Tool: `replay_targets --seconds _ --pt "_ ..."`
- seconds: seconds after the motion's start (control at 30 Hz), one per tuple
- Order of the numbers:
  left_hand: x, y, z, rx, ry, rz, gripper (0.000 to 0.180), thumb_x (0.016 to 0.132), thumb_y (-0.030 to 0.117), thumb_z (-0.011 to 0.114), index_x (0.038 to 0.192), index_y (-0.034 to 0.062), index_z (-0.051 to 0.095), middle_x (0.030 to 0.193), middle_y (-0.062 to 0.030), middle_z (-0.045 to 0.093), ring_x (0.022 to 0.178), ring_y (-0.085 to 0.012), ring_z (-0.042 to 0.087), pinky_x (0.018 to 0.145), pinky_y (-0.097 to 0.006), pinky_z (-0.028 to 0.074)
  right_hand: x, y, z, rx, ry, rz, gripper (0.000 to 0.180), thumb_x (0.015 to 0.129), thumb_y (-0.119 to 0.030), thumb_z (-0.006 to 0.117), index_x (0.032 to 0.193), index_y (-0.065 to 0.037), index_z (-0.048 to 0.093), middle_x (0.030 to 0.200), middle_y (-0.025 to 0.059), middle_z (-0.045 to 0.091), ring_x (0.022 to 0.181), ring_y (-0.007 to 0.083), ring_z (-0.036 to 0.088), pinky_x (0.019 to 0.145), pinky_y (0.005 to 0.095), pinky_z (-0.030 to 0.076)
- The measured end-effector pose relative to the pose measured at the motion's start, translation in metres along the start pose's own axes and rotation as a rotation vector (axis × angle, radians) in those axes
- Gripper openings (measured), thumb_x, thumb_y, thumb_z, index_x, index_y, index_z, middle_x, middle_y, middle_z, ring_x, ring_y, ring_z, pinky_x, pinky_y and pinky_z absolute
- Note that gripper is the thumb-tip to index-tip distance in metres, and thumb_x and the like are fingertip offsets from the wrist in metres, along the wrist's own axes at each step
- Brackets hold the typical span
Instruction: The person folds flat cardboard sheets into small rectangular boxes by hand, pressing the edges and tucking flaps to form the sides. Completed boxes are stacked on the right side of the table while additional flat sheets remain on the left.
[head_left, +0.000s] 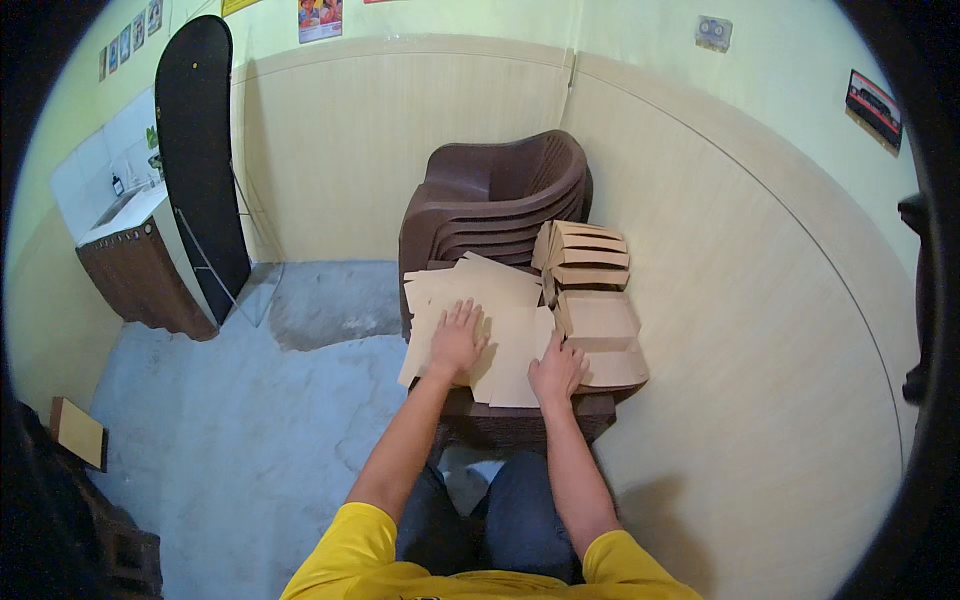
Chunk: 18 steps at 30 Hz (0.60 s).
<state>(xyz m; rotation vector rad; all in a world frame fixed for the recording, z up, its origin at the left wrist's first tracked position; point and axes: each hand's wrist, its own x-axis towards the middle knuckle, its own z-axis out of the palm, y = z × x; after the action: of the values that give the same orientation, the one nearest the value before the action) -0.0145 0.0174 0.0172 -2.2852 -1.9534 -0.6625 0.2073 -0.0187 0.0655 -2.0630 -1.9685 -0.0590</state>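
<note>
Flat brown cardboard sheets (515, 340), with notched edges, lie overlapping on a dark brown surface in front of me. My left hand (458, 342) rests palm down on the left part of them, its fingers spread. At the right edge of the top sheet is my right hand (560, 372), index finger stretched forward and the others slightly bent; I see nothing held in it. Just beyond that hand, to the right, an open shallow cardboard box (600, 318) lies with its flap toward me. Behind it several folded cardboard boxes (588, 255) are stacked.
Stacked brown plastic chairs (490, 190) stand behind the cardboard. A panelled wall (770, 290) runs close on the right. To the left are blue-grey floor (240, 420), a black ironing board (195, 150) standing upright, and a sink cabinet (150, 265).
</note>
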Motion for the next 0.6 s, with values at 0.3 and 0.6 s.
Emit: replay_targets --seconds 0.3,0.6 --pt "0.0 0.004 0.037 0.014 -0.169 -0.094 0.075 0.111 0.059 0.032 0.17 0.0126 0.03 0.178 -0.0098 0.025 0.165 -0.0314 0.021 0.133 -0.057 0.011 0.005 -0.021 0.007 -0.152 0.06 -0.008 0.063 0.078 -0.031 0.084 0.13 -0.005 0.061 0.125 0.0227 0.065 0.119 0.0393 0.059 0.096 0.052 0.045" --pt "0.008 0.009 0.028 -0.006 0.012 -0.087 0.058 0.103 0.049 0.055 0.146 0.0105 0.059 0.155 -0.012 0.056 0.146 -0.0324 0.048 0.121 -0.059 0.033 -0.004 -0.036 -0.016 0.133 -0.192 0.092 0.083 0.083 -0.025 0.083 0.154 -0.003 0.045 0.146 0.0283 0.049 0.131 0.0498 0.055 0.104 0.0588 0.055"
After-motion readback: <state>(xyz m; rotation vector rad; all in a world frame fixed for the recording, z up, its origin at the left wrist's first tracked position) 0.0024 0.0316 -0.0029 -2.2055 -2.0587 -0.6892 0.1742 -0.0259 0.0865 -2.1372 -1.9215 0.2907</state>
